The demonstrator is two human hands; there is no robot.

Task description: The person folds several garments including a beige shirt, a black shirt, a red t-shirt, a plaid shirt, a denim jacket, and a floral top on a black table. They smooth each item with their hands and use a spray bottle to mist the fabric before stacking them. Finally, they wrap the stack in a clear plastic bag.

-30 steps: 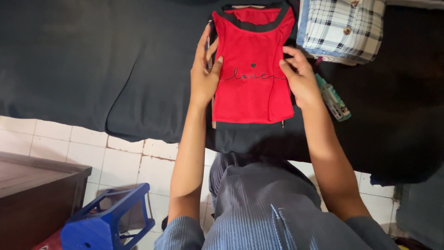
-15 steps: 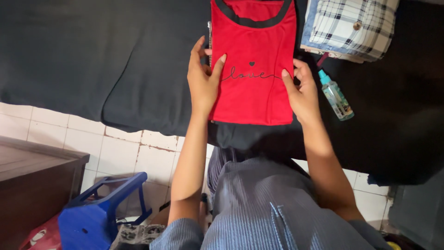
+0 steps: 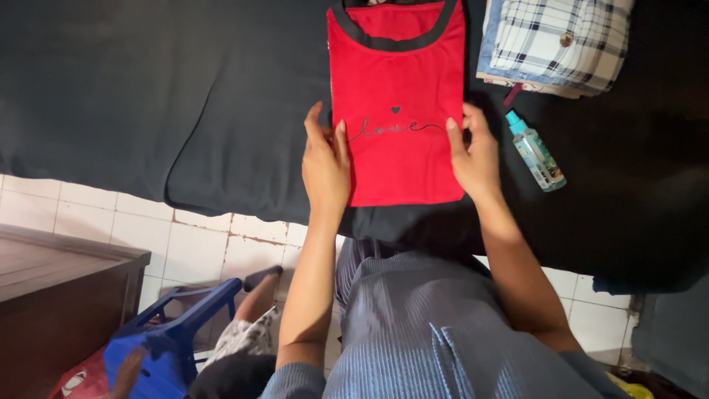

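The red t-shirt [image 3: 397,111] lies on the dark bedcover [image 3: 148,96], its sides already folded in to a narrow rectangle; only the lengthwise fold seems left. The left hand [image 3: 325,166] and right hand [image 3: 473,155] rest flat and open on its side edges, gripping nothing, near a small spray bottle [image 3: 536,153].

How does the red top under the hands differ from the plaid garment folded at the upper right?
The red top is plain red with a dark neckline band and a small dark print; the plaid garment is white and blue checks with a button. The left hand and right hand press the red top's side edges; nothing touches the plaid garment. The red top lies flat and thin, while the plaid garment looks thicker. Both are folded on the dark cloth.
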